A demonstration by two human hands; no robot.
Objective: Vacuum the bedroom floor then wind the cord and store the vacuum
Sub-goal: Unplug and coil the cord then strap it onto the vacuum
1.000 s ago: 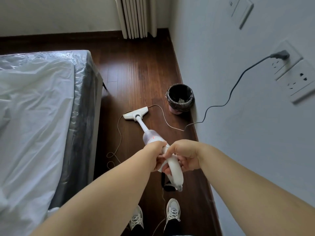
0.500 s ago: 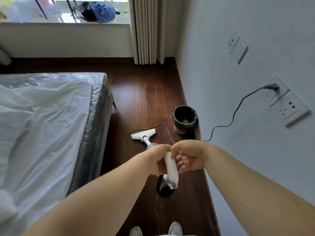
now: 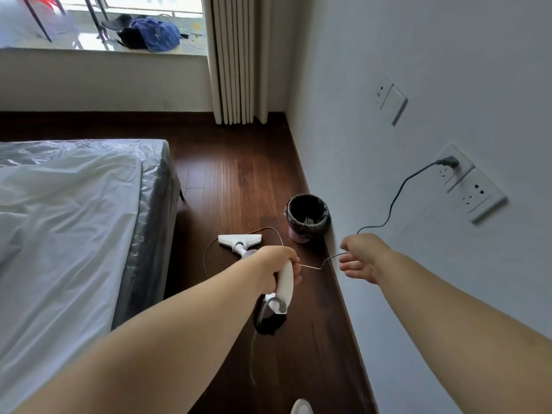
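A white stick vacuum lies along the dark wood floor (image 3: pixel 239 180), its floor head (image 3: pixel 240 239) ahead of me between the bed and the wall. My left hand (image 3: pixel 274 267) grips the vacuum's white handle (image 3: pixel 285 282). My right hand (image 3: pixel 363 255) is off the handle, out toward the wall with its fingers loosely spread. The thin cord (image 3: pixel 397 192) runs from the plug (image 3: pixel 446 162) in the wall socket down behind that hand and on across the floor. I cannot tell whether the hand touches the cord.
A bed (image 3: pixel 74 234) under plastic sheeting fills the left side. A small black-lined bin (image 3: pixel 307 216) stands against the right wall beyond the vacuum head. Curtains (image 3: pixel 236 55) hang in the far corner by the window. A shoe tip (image 3: pixel 301 407) shows at the bottom.
My right hand has let go of the vacuum handle and moved right toward the cord at the wall. My left hand keeps its grip. My view has tilted upward.
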